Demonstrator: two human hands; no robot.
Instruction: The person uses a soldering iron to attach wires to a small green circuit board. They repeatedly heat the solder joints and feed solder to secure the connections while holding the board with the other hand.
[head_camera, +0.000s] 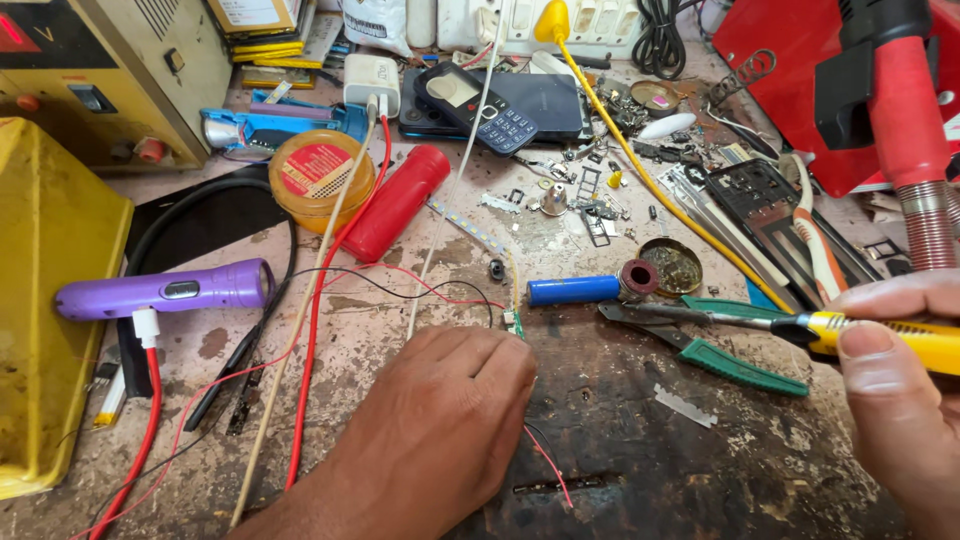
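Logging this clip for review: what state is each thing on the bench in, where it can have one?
left hand: fingers curled, pressing down on thin wires
right hand: gripping yellow-handled soldering iron
green pliers: lying flat, jaws shut
purple torch: on its side, red cable plugged in
keypad phone: screen dark
blue cell: lying loose
flux tin: lid off

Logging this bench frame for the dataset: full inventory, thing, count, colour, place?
Torch: 1, purple, left, on a charging cable.
Battery cell: 1, blue, centre.
Cylinder: 1, red, upper centre.
Paste tin: 1, amber with red label, upper left.
Keypad phone: 1, dark, top centre.
Pliers: 1, green handles, right of centre.
Thin wires: several, red and black, centre.
Small circuit board: 1, by left fingertips.
Soldering iron: 1, yellow handle, right.
Left hand: resting on the bench, fingertips at the board.
Right hand: gripping the soldering iron.
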